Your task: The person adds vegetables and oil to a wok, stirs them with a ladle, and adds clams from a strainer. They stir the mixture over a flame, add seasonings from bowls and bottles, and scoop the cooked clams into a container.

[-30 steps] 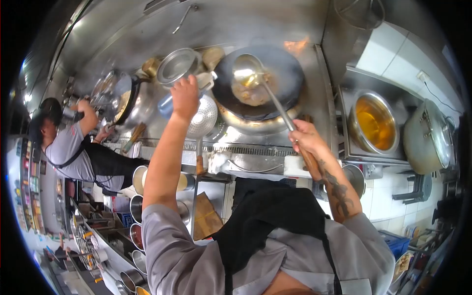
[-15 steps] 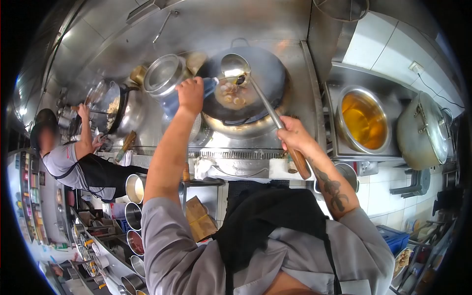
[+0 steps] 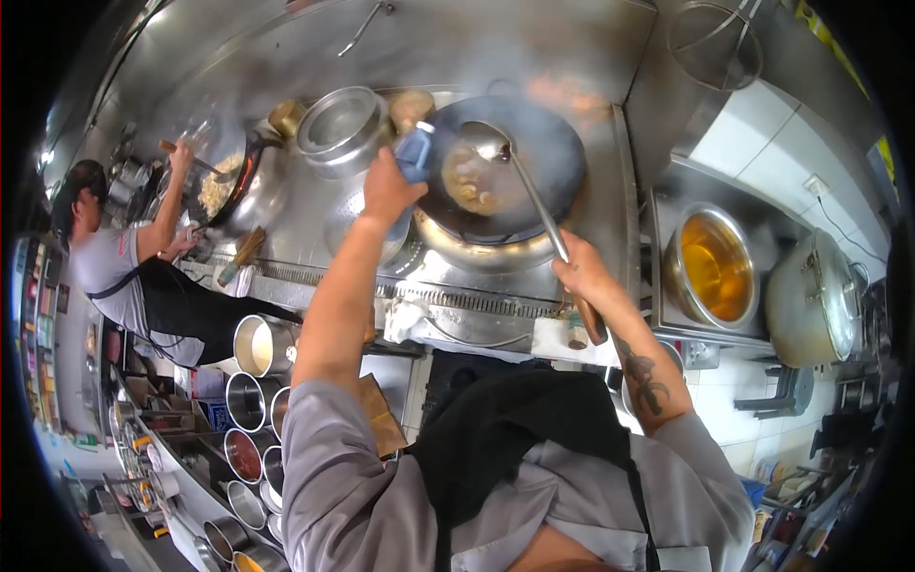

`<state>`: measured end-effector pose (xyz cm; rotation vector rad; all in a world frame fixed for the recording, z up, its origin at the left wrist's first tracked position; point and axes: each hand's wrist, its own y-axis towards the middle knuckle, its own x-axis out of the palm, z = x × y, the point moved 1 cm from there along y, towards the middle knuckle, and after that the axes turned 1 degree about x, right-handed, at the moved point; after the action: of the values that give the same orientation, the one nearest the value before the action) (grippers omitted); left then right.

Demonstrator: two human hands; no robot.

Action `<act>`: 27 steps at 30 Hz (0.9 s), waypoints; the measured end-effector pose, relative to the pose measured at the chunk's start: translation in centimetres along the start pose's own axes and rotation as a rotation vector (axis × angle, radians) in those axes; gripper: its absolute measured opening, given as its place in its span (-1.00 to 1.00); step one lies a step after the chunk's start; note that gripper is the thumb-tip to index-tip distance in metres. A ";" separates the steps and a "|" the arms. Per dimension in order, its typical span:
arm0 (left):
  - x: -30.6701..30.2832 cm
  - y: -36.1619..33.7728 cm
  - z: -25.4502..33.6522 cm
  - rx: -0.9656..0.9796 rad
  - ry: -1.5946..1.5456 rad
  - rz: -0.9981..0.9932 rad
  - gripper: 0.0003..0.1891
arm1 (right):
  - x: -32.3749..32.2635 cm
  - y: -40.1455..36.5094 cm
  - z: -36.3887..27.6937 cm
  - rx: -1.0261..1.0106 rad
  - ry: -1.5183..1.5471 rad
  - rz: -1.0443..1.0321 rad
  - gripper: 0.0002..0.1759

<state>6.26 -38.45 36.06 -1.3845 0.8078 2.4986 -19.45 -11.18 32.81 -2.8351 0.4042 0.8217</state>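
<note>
My left hand (image 3: 386,191) grips a blue squeeze bottle (image 3: 414,153) with a white cap, held at the left rim of a black wok (image 3: 562,162). Pale food in brown liquid (image 3: 472,186) lies in the steaming wok. My right hand (image 3: 583,276) holds the wooden grip of a long steel ladle (image 3: 486,141), whose bowl rests over the food.
A steel pot (image 3: 338,129) and a strainer (image 3: 357,224) sit left of the wok. A bowl of orange liquid (image 3: 713,267) and a lidded pot (image 3: 810,300) stand at the right. At the far left another person (image 3: 124,267) works a second wok (image 3: 233,181). Several sauce tins (image 3: 250,400) line the lower left.
My left hand brought the blue bottle from beside the steel pot over to the wok's rim. The ladle's bowl dropped lower into the wok. The view shifted slightly.
</note>
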 end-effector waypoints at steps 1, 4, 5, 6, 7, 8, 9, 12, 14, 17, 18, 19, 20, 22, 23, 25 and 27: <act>-0.5 -0.7 -1.1 -0.024 -0.132 0.081 -0.21 | 0.7 0.9 1.5 -0.019 -0.082 0.017 -0.54; -3.5 -4.0 -3.7 -0.083 -0.405 0.274 -0.20 | 1.3 2.3 1.8 -0.016 -0.239 0.017 -0.52; -4.5 -5.1 -5.5 -0.101 -0.424 0.326 -0.20 | 1.8 2.8 1.6 -0.003 -0.255 0.010 -0.52; -5.4 -6.4 -7.1 -0.121 -0.442 0.378 -0.20 | 2.2 3.2 1.4 0.011 -0.271 0.003 -0.52; -8.0 -8.0 -6.6 -0.162 -0.552 0.379 -0.22 | 3.0 3.8 1.5 0.027 -0.267 -0.004 -0.51; -9.5 -9.2 -7.4 -0.175 -0.571 0.432 -0.22 | 3.5 4.2 1.6 0.028 -0.231 -0.038 -0.51; -10.8 -10.6 -8.7 -0.195 -0.583 0.487 -0.23 | 3.9 4.5 1.7 0.030 -0.193 -0.073 -0.51; -15.2 -15.5 -13.6 -0.320 -0.439 0.610 -0.23 | 3.9 3.5 0.0 0.112 0.014 -0.218 -0.51; -17.7 -18.9 -16.3 -0.383 -0.312 0.674 -0.22 | 2.6 2.4 0.9 0.057 0.092 -0.239 -0.50; -20.5 -23.8 -18.5 -0.528 -0.222 0.694 -0.18 | 0.5 3.0 3.5 0.051 -0.165 -0.202 -0.48; -20.7 -25.0 -19.5 -0.543 -0.204 0.707 -0.17 | 0.2 3.2 3.2 0.094 -0.136 -0.212 -0.52; -20.5 -26.4 -20.8 -0.527 -0.244 0.713 -0.17 | 0.5 3.6 2.7 0.104 -0.213 -0.179 -0.54; -20.6 -27.5 -21.2 -0.558 -0.193 0.707 -0.17 | 0.6 3.8 2.3 0.119 -0.289 -0.138 -0.57; -19.9 -29.6 -21.3 -0.598 -0.111 0.677 -0.17 | 2.4 6.7 6.4 -0.061 -0.358 -0.131 -0.60; -19.3 -30.4 -21.7 -0.606 -0.230 0.670 -0.17 | 3.4 6.3 4.5 -0.042 -0.275 -0.101 -0.62; -17.6 -31.3 -22.5 -0.581 -0.358 0.633 -0.18 | 5.4 5.8 0.7 0.136 -0.138 -0.099 -0.67; -15.5 -32.5 -24.6 -0.541 -0.331 0.598 -0.19 | 6.4 5.5 -0.1 0.126 0.013 -0.101 -0.75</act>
<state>45.76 -22.75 26.32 -0.8647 0.5491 3.4853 -15.82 -17.76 28.98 -2.7210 0.3007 0.7313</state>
